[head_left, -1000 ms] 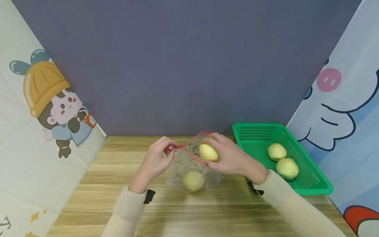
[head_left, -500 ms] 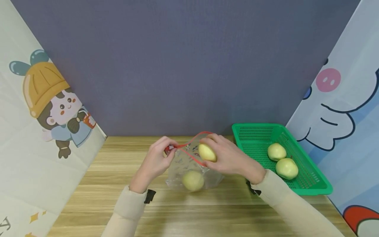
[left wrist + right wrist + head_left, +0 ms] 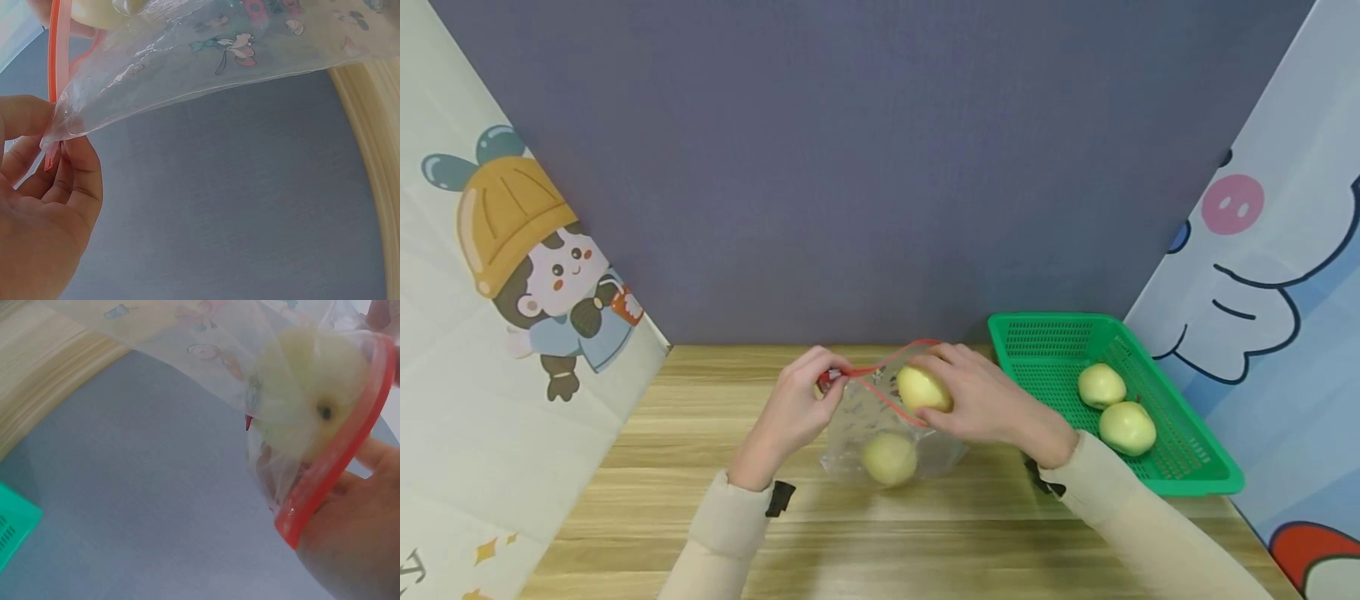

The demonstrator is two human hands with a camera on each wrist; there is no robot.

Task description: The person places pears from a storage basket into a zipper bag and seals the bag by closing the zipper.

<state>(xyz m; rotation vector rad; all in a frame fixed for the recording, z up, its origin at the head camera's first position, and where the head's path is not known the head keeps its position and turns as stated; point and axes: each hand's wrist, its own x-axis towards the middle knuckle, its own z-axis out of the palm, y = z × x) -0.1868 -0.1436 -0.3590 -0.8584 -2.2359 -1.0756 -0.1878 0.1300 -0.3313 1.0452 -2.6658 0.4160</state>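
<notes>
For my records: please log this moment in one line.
left grip: pinches bag edge; right grip: holds apple in bag mouth; green basket: two apples

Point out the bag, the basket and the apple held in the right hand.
Bag (image 3: 156, 81): left wrist view, on the clear film of its side.
Basket (image 3: 1048, 338): head view, on the inside of its far wall.
Held apple (image 3: 922, 390): head view, on the middle of its visible side.

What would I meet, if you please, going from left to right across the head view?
Cartoon figure in a yellow hat → left hand → lower apple in the clear bag → right hand → nearer apple in the green basket → pink cartoon snout.
</notes>
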